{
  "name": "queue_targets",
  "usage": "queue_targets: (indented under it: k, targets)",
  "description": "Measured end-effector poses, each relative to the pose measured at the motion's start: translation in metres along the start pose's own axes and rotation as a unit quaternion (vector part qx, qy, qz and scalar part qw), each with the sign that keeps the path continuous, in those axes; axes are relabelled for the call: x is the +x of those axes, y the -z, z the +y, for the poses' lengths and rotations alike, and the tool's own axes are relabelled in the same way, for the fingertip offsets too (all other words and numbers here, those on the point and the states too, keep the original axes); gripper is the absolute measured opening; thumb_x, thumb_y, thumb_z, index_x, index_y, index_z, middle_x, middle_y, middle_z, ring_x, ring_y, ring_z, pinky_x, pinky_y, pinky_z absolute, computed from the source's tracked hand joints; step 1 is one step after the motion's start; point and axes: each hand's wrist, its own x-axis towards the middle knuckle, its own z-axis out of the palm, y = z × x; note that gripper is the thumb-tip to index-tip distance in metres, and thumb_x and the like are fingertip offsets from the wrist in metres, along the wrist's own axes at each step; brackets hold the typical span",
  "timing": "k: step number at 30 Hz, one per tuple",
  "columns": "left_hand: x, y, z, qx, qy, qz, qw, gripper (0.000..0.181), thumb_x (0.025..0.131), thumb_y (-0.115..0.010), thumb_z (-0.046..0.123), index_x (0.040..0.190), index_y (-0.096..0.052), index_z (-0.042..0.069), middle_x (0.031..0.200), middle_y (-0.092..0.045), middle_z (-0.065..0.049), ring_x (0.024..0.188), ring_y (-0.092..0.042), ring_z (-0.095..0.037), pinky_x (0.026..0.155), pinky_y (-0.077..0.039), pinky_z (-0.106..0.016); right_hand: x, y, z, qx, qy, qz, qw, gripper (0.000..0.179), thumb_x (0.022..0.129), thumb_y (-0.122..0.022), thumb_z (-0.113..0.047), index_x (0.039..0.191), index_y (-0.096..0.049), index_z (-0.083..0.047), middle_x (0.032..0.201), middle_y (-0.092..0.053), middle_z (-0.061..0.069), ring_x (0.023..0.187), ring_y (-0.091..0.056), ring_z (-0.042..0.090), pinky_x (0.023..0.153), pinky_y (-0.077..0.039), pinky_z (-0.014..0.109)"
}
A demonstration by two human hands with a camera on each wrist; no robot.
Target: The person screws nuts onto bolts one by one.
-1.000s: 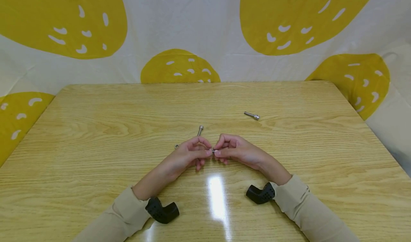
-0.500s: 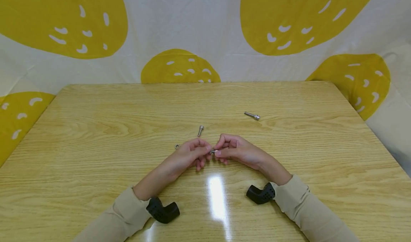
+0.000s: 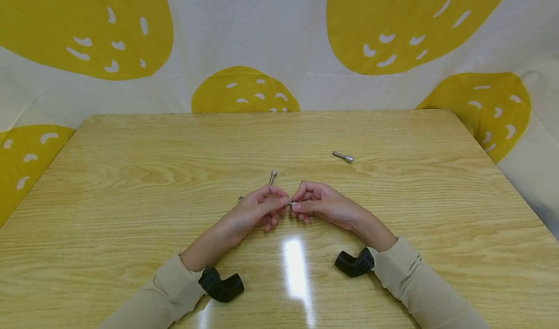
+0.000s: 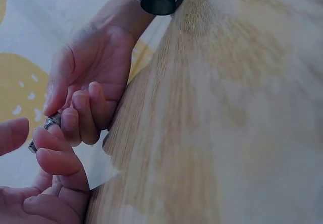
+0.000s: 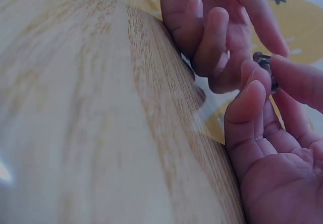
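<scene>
Both hands meet over the middle of the table around a small metal bolt (image 3: 291, 203). My right hand (image 3: 329, 205) pinches its head end between thumb and fingertips; in the left wrist view the threaded shank of the bolt (image 4: 49, 124) shows beyond them. At the other end are the curled fingertips of my left hand (image 3: 253, 212), with the thumb close by and a small gap showing in the left wrist view. Its fingers cover part of the shank. Just beyond my left hand lies a loose socket-head bolt (image 3: 273, 176). A nut (image 3: 240, 199), partly hidden, sits to its left.
Farther back on the right, another bolt (image 3: 343, 157) lies on the wooden table (image 3: 174, 149). Black wrist mounts (image 3: 221, 285) project from both sleeves near the tabletop. A white cloth with yellow shapes (image 3: 244, 28) hangs behind the table's far edge.
My left thumb and fingertips have shifted slightly on the bolt's end, and both hands have risen a touch in view. The right hand keeps its pinch. Loose pieces stay put.
</scene>
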Motion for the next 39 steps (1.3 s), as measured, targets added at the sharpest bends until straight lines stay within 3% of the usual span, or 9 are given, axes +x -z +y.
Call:
queue_targets:
  k: [5, 12, 19, 24, 28, 33, 39]
  targets:
    - [0.0000, 0.0009, -0.0005, 0.003, -0.005, -0.010, 0.9999, 0.018, 0.093, -0.055, 0.014, 0.108, -0.048, 0.006, 0.078, -0.056, 0.000, 0.058, -0.046, -0.008, 0.051, -0.038, -0.018, -0.0004, 0.0001, -0.0003, 0.002, -0.004, 0.005, 1.0000, 0.008, 0.090, -0.058, -0.005, 0.095, -0.052, -0.006, 0.086, -0.064, 0.005, 0.069, -0.056, 0.011, 0.062, -0.048, 0.022]
    - [-0.0003, 0.0022, -0.0003, -0.006, -0.015, -0.015, 0.9998, 0.035, 0.089, -0.060, 0.010, 0.121, -0.045, 0.005, 0.078, -0.057, 0.001, 0.057, -0.044, -0.009, 0.052, -0.037, -0.019, -0.0002, 0.0004, -0.0003, 0.004, 0.002, 0.001, 1.0000, 0.012, 0.088, -0.062, -0.010, 0.092, -0.052, -0.005, 0.087, -0.066, 0.006, 0.070, -0.057, 0.011, 0.063, -0.049, 0.022]
    - [0.0002, 0.0006, 0.0000, 0.020, -0.006, -0.008, 0.9997, 0.020, 0.094, -0.054, 0.016, 0.107, -0.048, 0.002, 0.078, -0.058, 0.000, 0.056, -0.045, -0.007, 0.050, -0.037, -0.018, -0.0004, -0.0002, -0.0015, -0.002, 0.003, 0.002, 1.0000, 0.007, 0.089, -0.059, -0.004, 0.092, -0.054, -0.006, 0.087, -0.065, 0.006, 0.071, -0.057, 0.011, 0.063, -0.049, 0.021]
    - [-0.0014, 0.0010, -0.0005, 0.005, -0.022, -0.011, 0.9997, 0.025, 0.090, -0.059, 0.009, 0.113, -0.049, 0.004, 0.080, -0.058, -0.001, 0.060, -0.048, -0.011, 0.053, -0.040, -0.020, -0.0002, -0.0003, -0.0014, -0.005, 0.000, 0.002, 1.0000, 0.009, 0.089, -0.061, -0.007, 0.092, -0.053, -0.005, 0.087, -0.065, 0.006, 0.071, -0.056, 0.012, 0.063, -0.049, 0.022]
    - [-0.0008, 0.0006, -0.0002, 0.001, -0.017, -0.006, 0.9998, 0.030, 0.092, -0.057, 0.014, 0.118, -0.047, 0.004, 0.081, -0.058, -0.001, 0.062, -0.050, -0.011, 0.054, -0.042, -0.020, 0.0000, -0.0001, -0.0009, -0.005, 0.000, 0.003, 1.0000, 0.007, 0.089, -0.060, -0.006, 0.092, -0.054, -0.006, 0.087, -0.064, 0.006, 0.071, -0.056, 0.012, 0.063, -0.049, 0.022]
    - [0.0003, 0.0001, -0.0007, 0.016, -0.006, -0.005, 0.9998, 0.020, 0.096, -0.050, 0.018, 0.107, -0.048, 0.001, 0.081, -0.059, -0.002, 0.060, -0.050, -0.008, 0.052, -0.042, -0.018, -0.0001, -0.0003, -0.0006, -0.004, -0.001, 0.004, 1.0000, 0.007, 0.089, -0.060, -0.005, 0.093, -0.054, -0.006, 0.087, -0.064, 0.006, 0.072, -0.057, 0.011, 0.063, -0.049, 0.022]
    - [-0.0016, 0.0004, -0.0008, 0.011, -0.018, -0.015, 0.9997, 0.018, 0.091, -0.057, 0.010, 0.105, -0.049, 0.004, 0.080, -0.057, -0.001, 0.061, -0.049, -0.011, 0.053, -0.042, -0.020, -0.0001, -0.0001, -0.0004, -0.007, 0.003, -0.001, 1.0000, 0.006, 0.089, -0.059, -0.004, 0.092, -0.054, -0.006, 0.087, -0.064, 0.006, 0.072, -0.056, 0.012, 0.064, -0.049, 0.022]
